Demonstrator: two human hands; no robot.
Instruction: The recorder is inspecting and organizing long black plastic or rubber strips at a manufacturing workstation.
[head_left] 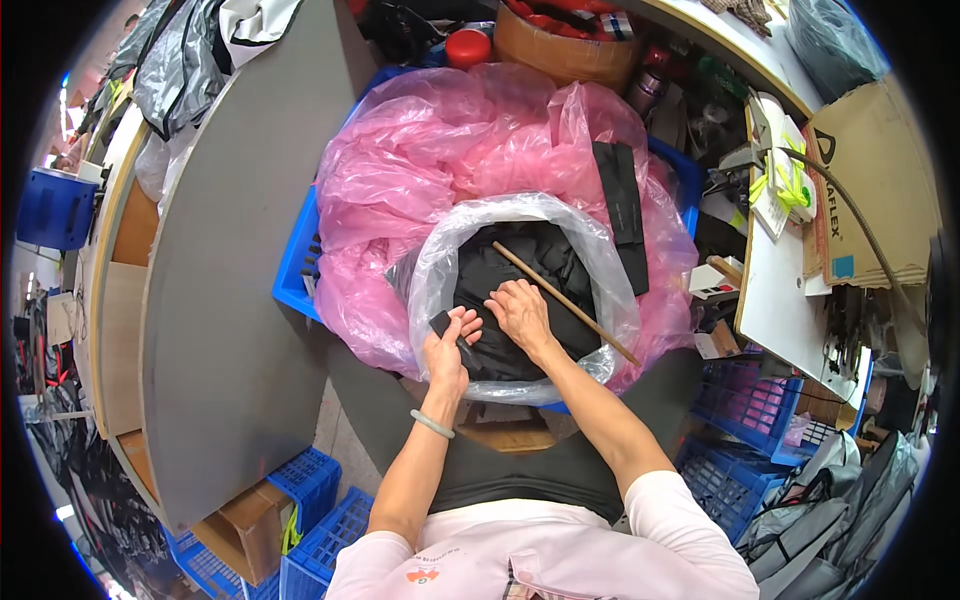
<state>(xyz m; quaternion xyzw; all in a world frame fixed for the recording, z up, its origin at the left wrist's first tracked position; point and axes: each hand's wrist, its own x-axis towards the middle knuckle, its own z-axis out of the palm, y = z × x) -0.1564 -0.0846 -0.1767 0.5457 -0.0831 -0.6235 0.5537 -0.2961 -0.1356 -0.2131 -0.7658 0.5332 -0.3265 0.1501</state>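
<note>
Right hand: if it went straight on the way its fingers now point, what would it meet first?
Going forward and leftward, the right hand would probably meet the black fabric first, then the rim of the translucent bag; whether it touches the fabric now is hard to tell.

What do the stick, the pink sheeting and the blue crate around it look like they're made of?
Stick: probably wood, fairly matte, going by its plain tan colour.
Pink sheeting: thin, glossy plastic film, judging by its sharp creases, bright highlights and translucency.
Blue crate: likely rigid moulded plastic, from its even colour and stiff, slotted wall.
</note>
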